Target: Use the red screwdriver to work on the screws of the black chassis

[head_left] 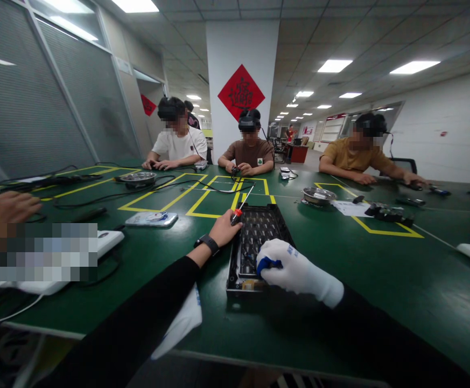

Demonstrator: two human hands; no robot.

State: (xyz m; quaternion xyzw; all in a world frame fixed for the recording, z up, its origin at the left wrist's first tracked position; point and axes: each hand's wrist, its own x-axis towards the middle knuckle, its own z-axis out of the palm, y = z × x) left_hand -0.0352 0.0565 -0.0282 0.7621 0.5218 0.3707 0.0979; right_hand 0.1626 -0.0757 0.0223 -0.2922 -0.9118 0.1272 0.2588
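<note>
A black open-topped case (283, 216), with rows of small parts inside, lies lengthwise before me on the green table. My left hand (223, 229), bare with a black wristband, is closed around a screwdriver (237, 215). Its red-and-black handle is partly covered by my fingers, and its thin shaft points up and away. Over the near right part of the case is my right hand (285, 264) in a white glove, closed on a blue-handled tool (267, 264). The tool's working end is hidden.
A white glove (182, 323) lies by my left forearm. Left are a phone (152, 219) and a white power strip (109, 242), near another person's hand (8, 210). Metal bowls (318, 196) and black parts (390, 213) sit farther off. Several people sit across the table.
</note>
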